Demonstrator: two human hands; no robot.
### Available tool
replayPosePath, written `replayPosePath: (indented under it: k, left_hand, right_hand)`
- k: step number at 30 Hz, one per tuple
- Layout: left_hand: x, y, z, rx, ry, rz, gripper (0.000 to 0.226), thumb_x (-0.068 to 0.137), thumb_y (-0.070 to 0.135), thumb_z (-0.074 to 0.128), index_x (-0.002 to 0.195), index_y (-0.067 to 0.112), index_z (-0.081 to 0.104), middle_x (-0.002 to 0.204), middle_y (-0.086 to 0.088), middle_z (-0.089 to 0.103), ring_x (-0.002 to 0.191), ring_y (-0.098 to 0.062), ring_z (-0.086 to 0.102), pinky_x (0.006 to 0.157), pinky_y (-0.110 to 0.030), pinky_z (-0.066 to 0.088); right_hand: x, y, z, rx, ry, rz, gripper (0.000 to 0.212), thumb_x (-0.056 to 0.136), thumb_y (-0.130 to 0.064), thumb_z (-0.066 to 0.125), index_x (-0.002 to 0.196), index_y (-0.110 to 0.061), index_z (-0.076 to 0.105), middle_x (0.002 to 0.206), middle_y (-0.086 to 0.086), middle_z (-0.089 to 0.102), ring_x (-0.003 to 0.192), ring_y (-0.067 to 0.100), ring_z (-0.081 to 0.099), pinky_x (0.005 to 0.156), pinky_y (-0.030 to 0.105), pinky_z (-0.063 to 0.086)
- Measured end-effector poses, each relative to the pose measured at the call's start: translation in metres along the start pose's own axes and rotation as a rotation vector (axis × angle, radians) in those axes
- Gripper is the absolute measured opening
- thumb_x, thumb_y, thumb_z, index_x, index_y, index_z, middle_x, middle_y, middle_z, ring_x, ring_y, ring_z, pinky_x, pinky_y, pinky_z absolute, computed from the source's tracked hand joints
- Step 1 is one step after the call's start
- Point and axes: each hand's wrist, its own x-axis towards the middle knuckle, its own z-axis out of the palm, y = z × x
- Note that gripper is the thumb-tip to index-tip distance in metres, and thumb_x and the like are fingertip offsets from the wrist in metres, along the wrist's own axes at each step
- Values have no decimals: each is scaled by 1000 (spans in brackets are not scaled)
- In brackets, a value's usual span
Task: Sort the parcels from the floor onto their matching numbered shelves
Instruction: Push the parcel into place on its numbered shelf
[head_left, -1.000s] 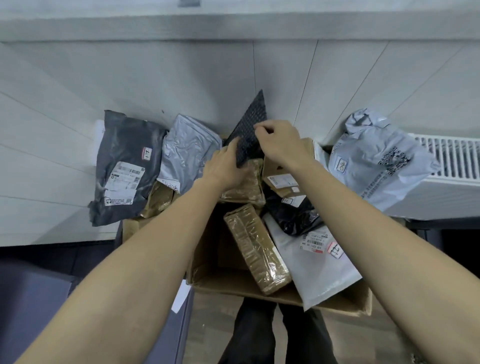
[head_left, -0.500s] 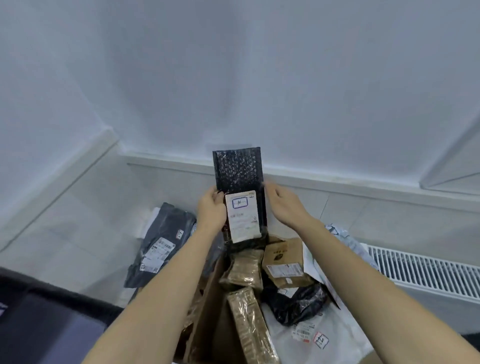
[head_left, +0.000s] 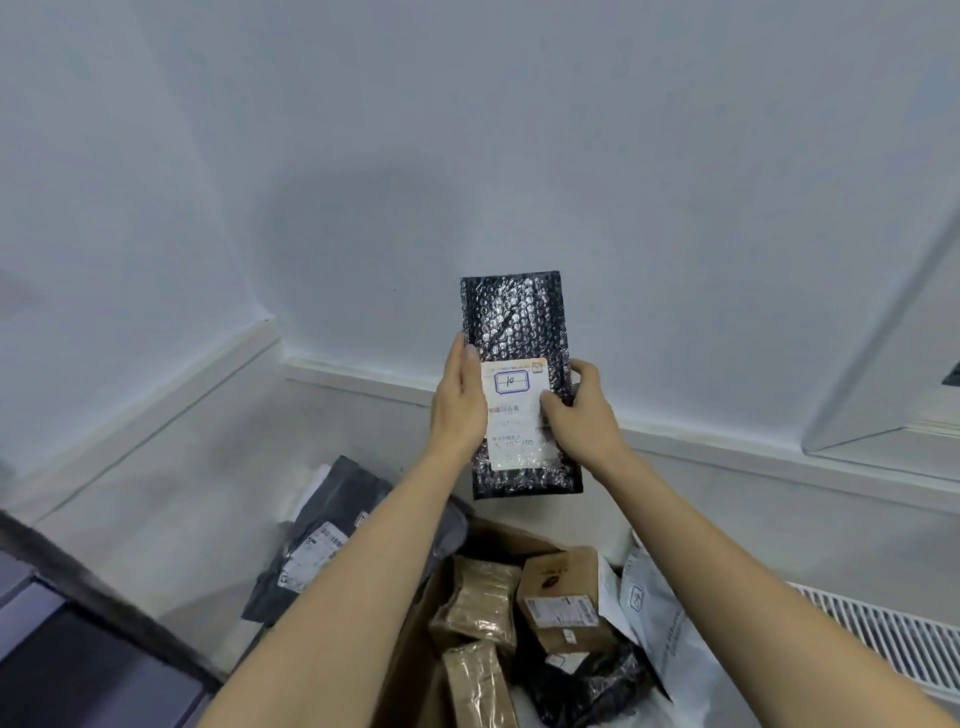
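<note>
A black bubble-wrap parcel (head_left: 514, 317) is held upright in front of the white wall, above the box. Its white label (head_left: 511, 415) faces me, with a handwritten "10" in a blue frame. My left hand (head_left: 460, 405) grips the parcel's left edge, thumb on the front. My right hand (head_left: 582, 410) grips the right edge, thumb pressed on the label. Below them an open cardboard box (head_left: 415, 649) holds several parcels: tape-wrapped brown packets (head_left: 485, 597), a small brown carton (head_left: 558, 592) and a black bag (head_left: 582, 686).
A dark grey mailer (head_left: 317, 545) leans against the wall left of the box. A white mailer (head_left: 660, 623) lies at the box's right side. A white radiator grille (head_left: 883, 634) runs low on the right. A dark surface (head_left: 62, 665) fills the lower left corner.
Both hands lifted the black bubble parcel out of the box and turned it label-side to me. My view tilted up toward the wall; the right thumb now presses the label.
</note>
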Motion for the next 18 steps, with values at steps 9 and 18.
replayPosePath:
  k: [9,18]
  left_hand:
    - [8,49,-54,139,113,94,55,97,18,48,146,38,36,118,-5,60,96,-21,64,90,-42,54]
    - [-8,122,-162,214,333,154,55,94,22,51,148,25,39,136,-2,53,115,-21,58,103,-43,46]
  right_hand:
    - [3,-74,6,91,32,-142,49,94,-5,47,139,-18,32,85,-11,52,77,13,58,73,31,44]
    - [-13,-193,49,219,-97,-379,52,91,-5,49,138,-20,34,98,-17,51,99,23,62,82,35,49]
